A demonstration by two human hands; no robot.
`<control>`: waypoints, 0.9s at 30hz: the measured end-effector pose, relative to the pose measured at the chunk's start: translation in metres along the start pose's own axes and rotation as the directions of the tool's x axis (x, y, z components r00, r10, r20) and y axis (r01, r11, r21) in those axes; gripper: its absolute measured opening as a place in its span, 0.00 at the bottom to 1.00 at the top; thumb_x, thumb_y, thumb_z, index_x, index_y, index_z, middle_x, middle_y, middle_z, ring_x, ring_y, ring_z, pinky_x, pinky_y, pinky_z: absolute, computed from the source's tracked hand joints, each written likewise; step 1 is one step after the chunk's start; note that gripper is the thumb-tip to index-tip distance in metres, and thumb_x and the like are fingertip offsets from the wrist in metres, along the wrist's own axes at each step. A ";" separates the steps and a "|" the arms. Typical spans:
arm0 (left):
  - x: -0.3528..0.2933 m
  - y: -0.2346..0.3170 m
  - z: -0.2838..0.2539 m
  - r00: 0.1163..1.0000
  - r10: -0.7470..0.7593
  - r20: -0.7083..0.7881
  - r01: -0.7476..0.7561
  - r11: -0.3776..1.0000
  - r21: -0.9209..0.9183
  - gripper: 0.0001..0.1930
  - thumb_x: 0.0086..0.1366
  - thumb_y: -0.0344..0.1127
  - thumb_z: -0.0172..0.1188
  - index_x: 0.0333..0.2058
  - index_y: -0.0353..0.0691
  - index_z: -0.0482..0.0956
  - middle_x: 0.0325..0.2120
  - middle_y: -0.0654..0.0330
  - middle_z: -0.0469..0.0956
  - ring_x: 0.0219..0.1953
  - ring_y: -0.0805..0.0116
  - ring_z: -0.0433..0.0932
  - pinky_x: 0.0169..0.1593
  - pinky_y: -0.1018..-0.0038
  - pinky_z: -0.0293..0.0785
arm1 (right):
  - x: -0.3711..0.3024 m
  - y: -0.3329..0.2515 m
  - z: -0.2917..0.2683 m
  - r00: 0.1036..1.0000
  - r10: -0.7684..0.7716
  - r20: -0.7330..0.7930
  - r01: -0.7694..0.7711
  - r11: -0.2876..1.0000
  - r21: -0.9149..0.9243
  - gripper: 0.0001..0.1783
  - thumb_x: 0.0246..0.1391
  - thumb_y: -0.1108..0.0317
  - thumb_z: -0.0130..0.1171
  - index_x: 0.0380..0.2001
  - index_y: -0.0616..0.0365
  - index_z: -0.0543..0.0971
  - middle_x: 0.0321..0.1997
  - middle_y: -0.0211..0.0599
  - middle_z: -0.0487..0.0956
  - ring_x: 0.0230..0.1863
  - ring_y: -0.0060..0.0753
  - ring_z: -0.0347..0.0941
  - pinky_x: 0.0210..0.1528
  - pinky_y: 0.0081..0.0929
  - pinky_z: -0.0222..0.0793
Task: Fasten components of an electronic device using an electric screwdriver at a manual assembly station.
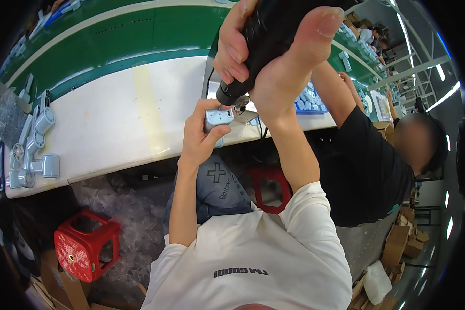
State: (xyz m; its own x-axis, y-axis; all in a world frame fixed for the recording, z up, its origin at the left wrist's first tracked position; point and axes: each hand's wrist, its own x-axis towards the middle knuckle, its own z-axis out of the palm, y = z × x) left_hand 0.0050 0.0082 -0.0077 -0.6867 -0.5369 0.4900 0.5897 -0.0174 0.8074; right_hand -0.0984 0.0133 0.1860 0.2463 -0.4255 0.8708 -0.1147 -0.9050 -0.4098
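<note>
My right hand [283,85] is wrapped round a black electric screwdriver [272,36] with its tip pointing down. In my left hand [195,135] is a light-blue plastic housing [218,118], gripped between thumb and fingers above the table's front edge. Its end face, with small holes and a dark slot, is turned up. The screwdriver's tip meets the housing, or comes very close to it; whether it sits in a screw I cannot tell. A small metal device [244,109] stands just right of the housing, partly behind my right hand.
Finished-looking light-blue units [50,165] and bubble wrap [9,118] lie on the white table [108,119] at left. Beyond my right arm is a blue tray [315,107] of small parts. A co-worker [367,170] sits close at right. Red stools [80,248] stand below.
</note>
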 end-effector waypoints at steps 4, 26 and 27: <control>-0.001 0.000 -0.003 1.000 0.007 -0.002 -0.007 1.000 0.008 0.21 0.57 0.40 0.65 0.43 0.38 0.67 0.34 0.60 0.78 0.34 0.74 0.72 0.40 0.80 0.68 | 0.005 -0.033 0.045 0.622 0.555 -0.552 -0.644 0.764 0.041 0.47 0.41 0.17 0.33 0.27 0.58 0.63 0.13 0.28 0.64 0.11 0.15 0.57 0.14 0.11 0.53; 0.011 0.000 0.003 0.996 0.084 0.014 -0.083 0.995 -0.056 0.18 0.60 0.41 0.61 0.43 0.39 0.68 0.33 0.60 0.76 0.32 0.76 0.72 0.37 0.81 0.68 | -0.089 -0.028 -0.001 0.603 0.243 -0.760 -0.533 0.832 -0.156 0.43 0.45 0.21 0.36 0.33 0.56 0.64 0.16 0.31 0.62 0.10 0.23 0.56 0.15 0.24 0.57; 0.009 0.002 0.003 0.997 0.075 0.015 -0.074 0.995 -0.060 0.18 0.60 0.41 0.61 0.43 0.39 0.68 0.33 0.60 0.76 0.32 0.76 0.72 0.37 0.81 0.68 | -0.092 -0.023 -0.001 0.591 0.240 -0.770 -0.561 0.809 -0.178 0.43 0.46 0.22 0.36 0.32 0.57 0.64 0.16 0.31 0.63 0.10 0.23 0.56 0.16 0.24 0.57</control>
State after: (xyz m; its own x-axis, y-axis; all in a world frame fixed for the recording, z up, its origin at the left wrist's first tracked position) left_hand -0.0015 0.0054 -0.0010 -0.6465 -0.5241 0.5544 0.6637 -0.0282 0.7474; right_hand -0.1191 0.0734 0.1157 -0.6230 -0.4698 0.6255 -0.4021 -0.4935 -0.7712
